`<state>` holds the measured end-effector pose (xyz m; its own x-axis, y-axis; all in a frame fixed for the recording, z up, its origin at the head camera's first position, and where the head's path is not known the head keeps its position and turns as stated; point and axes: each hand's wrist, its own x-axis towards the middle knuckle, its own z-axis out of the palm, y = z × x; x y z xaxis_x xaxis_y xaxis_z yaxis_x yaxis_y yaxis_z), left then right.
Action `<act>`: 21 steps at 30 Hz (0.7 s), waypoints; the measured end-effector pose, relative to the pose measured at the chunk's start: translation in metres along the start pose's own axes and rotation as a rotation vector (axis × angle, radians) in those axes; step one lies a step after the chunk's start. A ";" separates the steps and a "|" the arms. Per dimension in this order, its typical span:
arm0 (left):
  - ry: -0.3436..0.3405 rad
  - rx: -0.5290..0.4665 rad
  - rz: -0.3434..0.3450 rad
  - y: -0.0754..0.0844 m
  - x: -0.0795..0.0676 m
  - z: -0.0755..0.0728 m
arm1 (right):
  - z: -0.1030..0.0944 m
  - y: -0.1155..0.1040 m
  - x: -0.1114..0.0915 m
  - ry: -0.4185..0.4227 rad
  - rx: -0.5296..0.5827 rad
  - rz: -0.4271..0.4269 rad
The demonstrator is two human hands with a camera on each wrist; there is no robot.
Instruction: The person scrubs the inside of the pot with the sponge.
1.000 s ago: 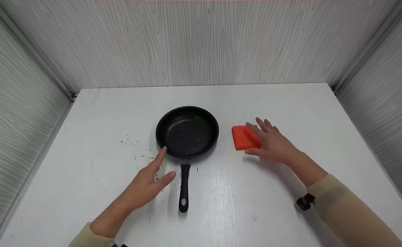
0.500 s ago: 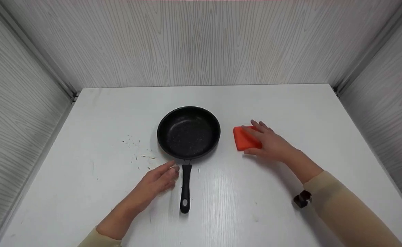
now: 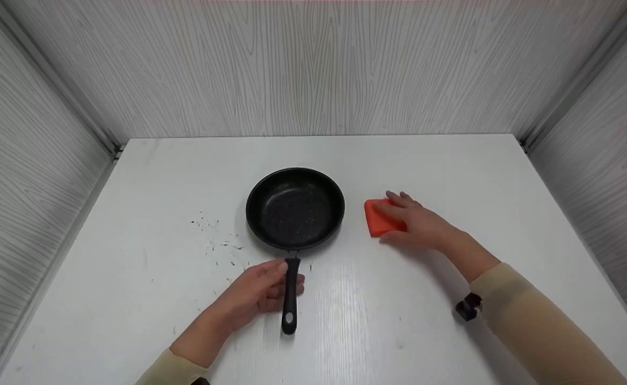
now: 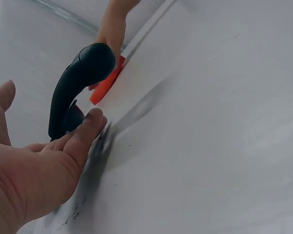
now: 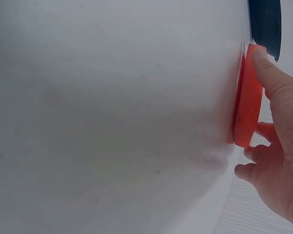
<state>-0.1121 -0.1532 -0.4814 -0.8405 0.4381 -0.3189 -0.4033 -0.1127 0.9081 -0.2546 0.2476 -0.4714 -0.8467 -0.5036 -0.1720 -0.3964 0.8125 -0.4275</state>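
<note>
Head view shows a round black frying pan, pale-speckled inside, just beyond the left hand, whose fingers reach under its oval-marked handle without closing. Beneath the right hand lies a flat, squarish, red-orange block, thumb touching it; whether it is pinched, I cannot tell.

In the head view, a white tabletop is filling the middle and bottom, with dark specks lying left of centre. A pale wood-grain back panel is spanning the top; a left panel and a right panel are flanking it. Grey strips are running down both upper corners.
</note>
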 end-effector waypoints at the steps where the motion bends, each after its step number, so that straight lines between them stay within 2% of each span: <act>1: -0.002 -0.018 -0.007 -0.001 0.001 0.001 | 0.000 0.000 0.000 -0.003 0.001 0.002; 8: 0.011 -0.114 -0.040 -0.003 0.012 0.003 | -0.006 -0.002 -0.001 -0.028 0.005 0.025; 12: -0.011 -0.146 -0.049 -0.003 0.018 0.001 | -0.010 -0.004 -0.002 -0.033 0.010 0.051; 21: -0.035 -0.218 -0.078 -0.006 0.027 -0.003 | -0.014 -0.003 -0.002 -0.019 -0.005 0.036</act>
<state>-0.1335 -0.1431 -0.4964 -0.7922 0.4832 -0.3726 -0.5382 -0.2654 0.7999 -0.2562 0.2501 -0.4571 -0.8535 -0.4793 -0.2044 -0.3673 0.8317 -0.4163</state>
